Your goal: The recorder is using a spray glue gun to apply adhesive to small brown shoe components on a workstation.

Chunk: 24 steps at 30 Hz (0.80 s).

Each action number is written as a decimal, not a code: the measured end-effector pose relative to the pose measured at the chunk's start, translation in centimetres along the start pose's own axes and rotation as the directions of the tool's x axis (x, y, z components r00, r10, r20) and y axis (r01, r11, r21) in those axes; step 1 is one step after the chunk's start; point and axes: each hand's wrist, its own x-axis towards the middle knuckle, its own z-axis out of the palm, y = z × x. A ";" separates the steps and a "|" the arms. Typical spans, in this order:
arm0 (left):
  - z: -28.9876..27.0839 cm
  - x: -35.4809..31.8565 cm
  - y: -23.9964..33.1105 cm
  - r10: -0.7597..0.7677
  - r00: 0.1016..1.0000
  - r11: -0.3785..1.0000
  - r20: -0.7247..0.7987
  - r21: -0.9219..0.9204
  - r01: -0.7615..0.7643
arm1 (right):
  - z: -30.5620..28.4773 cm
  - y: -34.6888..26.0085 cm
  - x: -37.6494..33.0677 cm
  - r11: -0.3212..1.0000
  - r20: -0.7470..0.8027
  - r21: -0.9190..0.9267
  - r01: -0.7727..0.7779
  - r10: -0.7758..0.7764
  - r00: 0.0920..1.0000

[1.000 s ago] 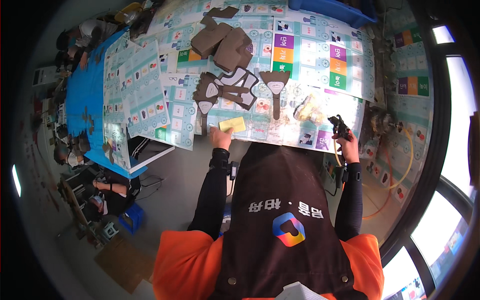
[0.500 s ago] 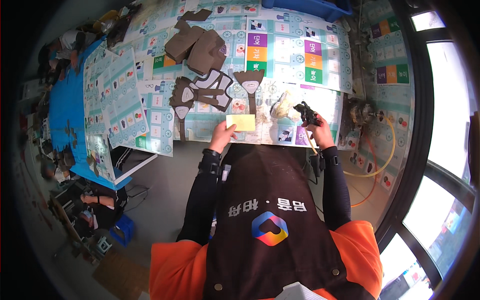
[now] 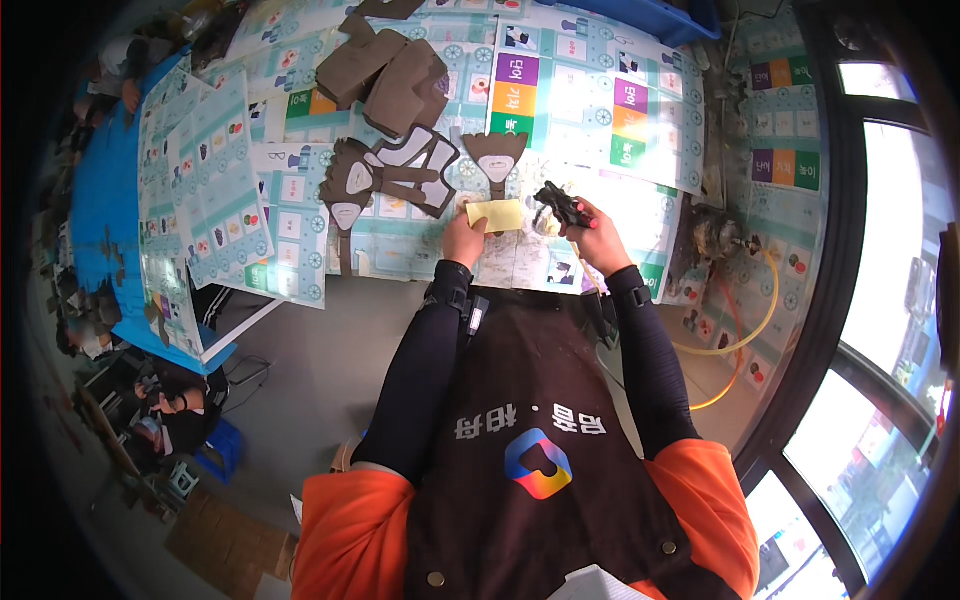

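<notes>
Left hand pinches the yellow card by its left end, fingers nearly closed; right hand wraps the grip of the black gun, just right of the card. Card is over the table, near side, hiding the near end of a brown cutout. Card looks light, bendable, creasable: best held by an edge. Gun seems rigid, heavier: take the grip.

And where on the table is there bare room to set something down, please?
Bare room: the printed sheets between the blue bin and the right hand, right of the overlapping brown pieces. Crowded: just beyond the left hand, around the brown-and-white cutouts.
</notes>
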 end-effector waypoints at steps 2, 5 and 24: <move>0.1 0.2 -0.2 0.050 0.995 0.997 -0.081 0.068 -0.045 | 0.6 -0.6 0.4 0.992 -0.032 -0.106 -0.069 0.066 0.997; 0.7 0.6 -0.9 0.081 0.988 0.979 -0.135 0.196 -0.053 | 1.5 -0.5 1.0 0.985 -0.061 -0.166 -0.035 0.026 0.998; 0.8 -2.8 -0.8 -0.022 0.902 1.000 -0.430 0.009 0.029 | 1.4 -1.1 -1.9 0.997 0.018 -0.076 -0.005 0.006 1.000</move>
